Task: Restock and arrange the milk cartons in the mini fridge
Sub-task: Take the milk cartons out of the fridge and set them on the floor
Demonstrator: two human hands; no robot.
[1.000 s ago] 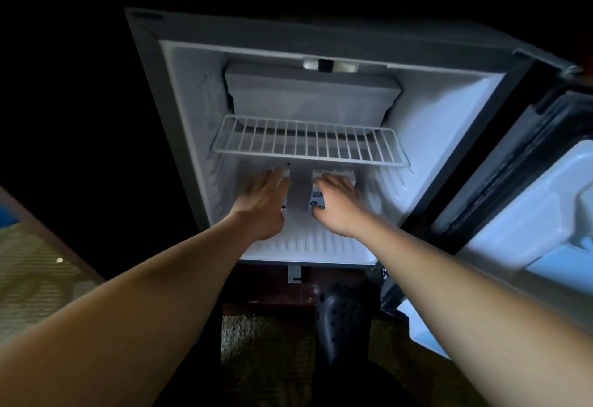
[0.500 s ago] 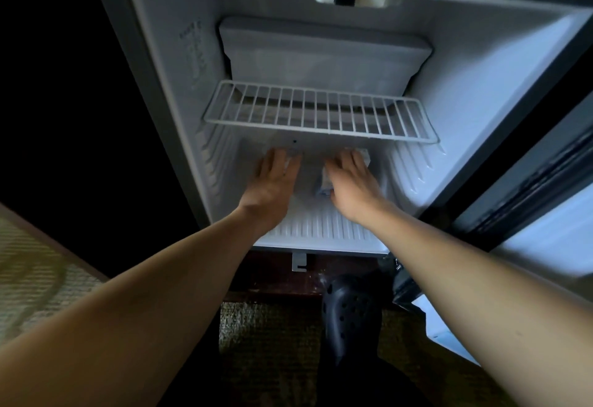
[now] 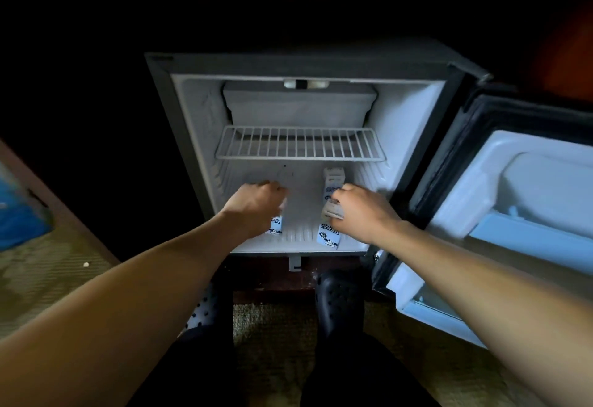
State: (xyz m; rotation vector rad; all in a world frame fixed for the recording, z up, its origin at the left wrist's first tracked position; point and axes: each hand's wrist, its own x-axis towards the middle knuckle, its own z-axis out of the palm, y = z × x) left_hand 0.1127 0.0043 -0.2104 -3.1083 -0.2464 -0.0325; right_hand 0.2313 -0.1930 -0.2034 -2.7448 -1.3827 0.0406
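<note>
Head view, fridge: your mini fridge (image 3: 417, 137) fills the centre of the frame, its door (image 3: 526, 201) swung wide to the right; the wire shelf (image 3: 300, 143) above is bare.
Head view, right side: your right hand (image 3: 359, 211) is curled around the top of a milk carton (image 3: 329, 233) standing at the front edge of the fridge floor; a second carton (image 3: 333, 182) stands directly behind it, towards the back wall.
Head view, left side: your left hand (image 3: 256, 204) is closed into a loose fist over the left carton (image 3: 276, 226), of which only the lower printed corner shows. I cannot tell how firm that hold is.
Key relation: both front cartons sit straight under your hands, long axes upright, well apart from each other. The right pair forms a front-to-back row, so judging by that, the coming move is a push or slide along that depth line. Each hand is already on its own carton; neither needs to cross.
Change from earlier: a second ago your hands lay flatter and deeper, close together under the shelf. Now they have come forward and spread apart, and the printed faces of the cartons show.
Risk: the front cartons stand near the lip, so they could tip out.
</note>
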